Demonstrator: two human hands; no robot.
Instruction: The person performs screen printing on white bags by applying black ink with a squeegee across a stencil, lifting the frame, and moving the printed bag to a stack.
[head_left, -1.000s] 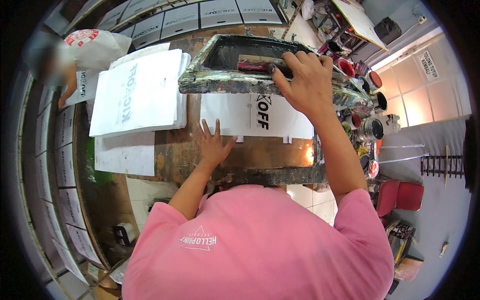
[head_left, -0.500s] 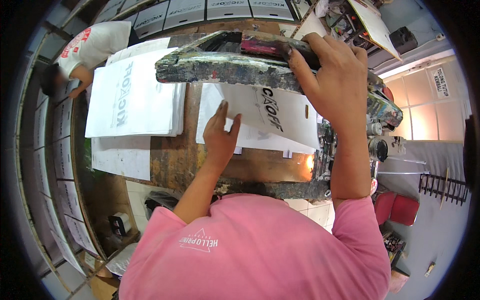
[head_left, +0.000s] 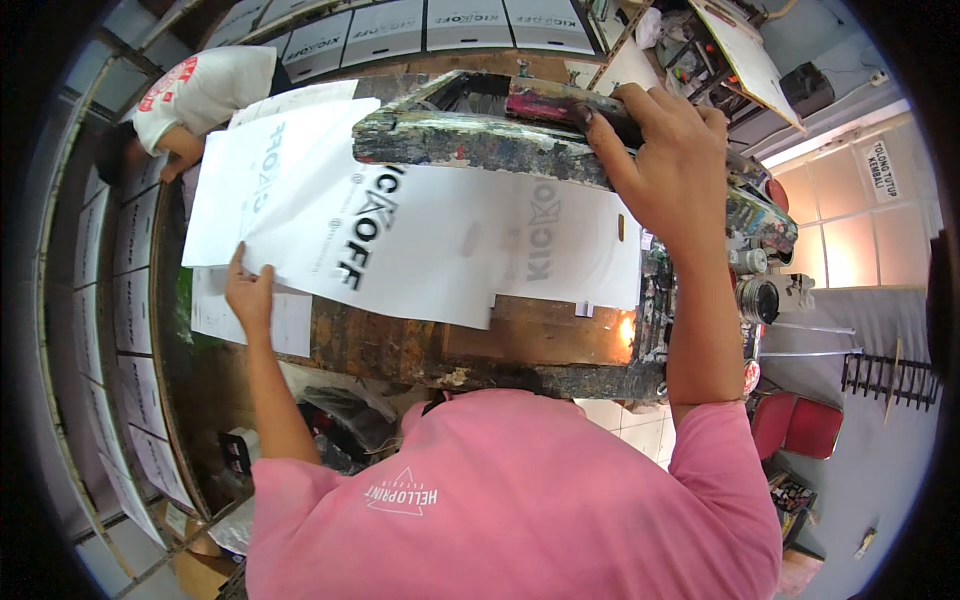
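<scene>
My left hand (head_left: 250, 292) pinches the lower left edge of a printed white bag (head_left: 410, 265), a flat sheet with bold black lettering and a handle slot. Its left part slants over a stack of similar bags (head_left: 215, 215); its right end overlaps another white bag (head_left: 590, 235) on the board. My right hand (head_left: 665, 145) is closed around the squeegee (head_left: 545, 105), a dark bar with pink smears. This lies against the raised, paint-crusted screen printing frame (head_left: 470, 138), which hides the bags' far edges.
Under the bags is a worn wooden table (head_left: 370, 340). Jars (head_left: 757, 299) stand beyond its right side. A person in a white shirt (head_left: 205, 95) bends at a rack with printed bags (head_left: 135, 310) on the left. More bags (head_left: 465, 25) lie at the back; a red chair (head_left: 800, 422) stands right.
My left hand has moved left, drawing the printed bag from under the frame toward the stack. The other bag now shows on the board. My right hand still holds the squeegee at the raised frame.
</scene>
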